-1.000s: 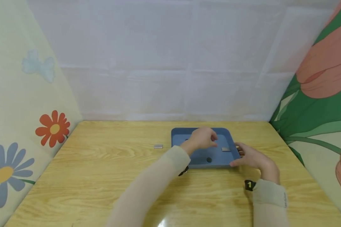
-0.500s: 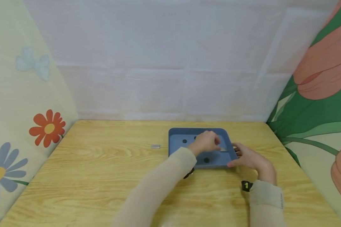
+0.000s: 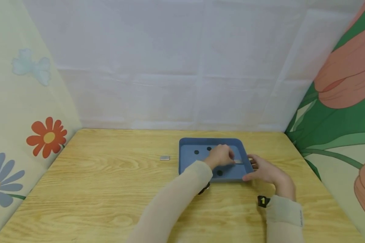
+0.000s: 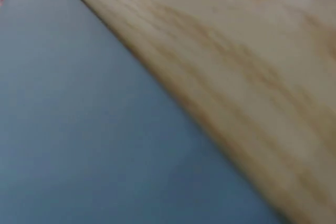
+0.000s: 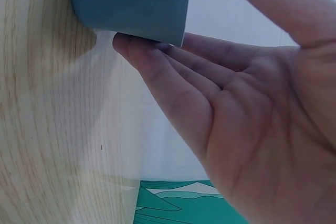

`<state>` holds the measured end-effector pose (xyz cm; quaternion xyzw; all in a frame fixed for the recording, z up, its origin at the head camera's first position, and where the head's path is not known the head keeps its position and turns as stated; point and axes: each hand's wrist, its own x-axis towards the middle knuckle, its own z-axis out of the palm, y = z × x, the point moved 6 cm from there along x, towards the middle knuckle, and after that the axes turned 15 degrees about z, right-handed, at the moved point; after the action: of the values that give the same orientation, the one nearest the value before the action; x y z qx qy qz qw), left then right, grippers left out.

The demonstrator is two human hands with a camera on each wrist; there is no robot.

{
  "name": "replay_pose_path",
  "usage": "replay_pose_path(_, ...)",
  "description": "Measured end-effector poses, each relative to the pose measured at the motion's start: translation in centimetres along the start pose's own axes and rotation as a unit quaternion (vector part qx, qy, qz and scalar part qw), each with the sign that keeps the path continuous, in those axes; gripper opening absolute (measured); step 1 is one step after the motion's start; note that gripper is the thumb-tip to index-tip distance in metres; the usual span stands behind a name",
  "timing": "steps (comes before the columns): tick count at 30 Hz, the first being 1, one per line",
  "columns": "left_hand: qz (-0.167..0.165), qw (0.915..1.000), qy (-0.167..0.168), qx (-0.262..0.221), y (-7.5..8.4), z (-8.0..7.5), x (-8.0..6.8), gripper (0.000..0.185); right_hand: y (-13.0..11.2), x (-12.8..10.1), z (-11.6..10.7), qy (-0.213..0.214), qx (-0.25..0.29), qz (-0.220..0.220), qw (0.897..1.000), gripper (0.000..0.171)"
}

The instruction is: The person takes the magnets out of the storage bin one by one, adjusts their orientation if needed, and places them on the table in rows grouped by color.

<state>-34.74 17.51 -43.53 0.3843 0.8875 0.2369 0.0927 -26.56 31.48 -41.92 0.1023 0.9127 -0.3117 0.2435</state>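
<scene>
Here the small grey plate (image 3: 239, 161) lies in the blue tray (image 3: 185, 158), pinched at the left hand's (image 3: 221, 156) curled fingertips; the right hand (image 3: 263, 170), fingers straight, braces the tray's wall. A weak pinch could drop it.

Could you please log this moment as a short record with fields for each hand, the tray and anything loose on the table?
left hand: over the blue tray, fingers at a small silver piece; grip unclear
right hand: straight fingers against the tray's right side
tray contents: three black discs, silver piece
table: second silver piece left of the tray
</scene>
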Motion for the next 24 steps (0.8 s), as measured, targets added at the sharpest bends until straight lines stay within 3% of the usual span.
replay_pose_path(10,-0.021,0.9998,-0.002,0.007,-0.1,1.0,0.7,0.035,0.1,-0.1,0.0,0.004,-0.002,0.002,1.000,0.105)
replay_pose_path(24,-0.041,0.9990,0.018,0.005,-0.6,1.3,1.2,0.020,0.0,-0.1,0.0,0.000,0.000,0.006,1.000,0.106)
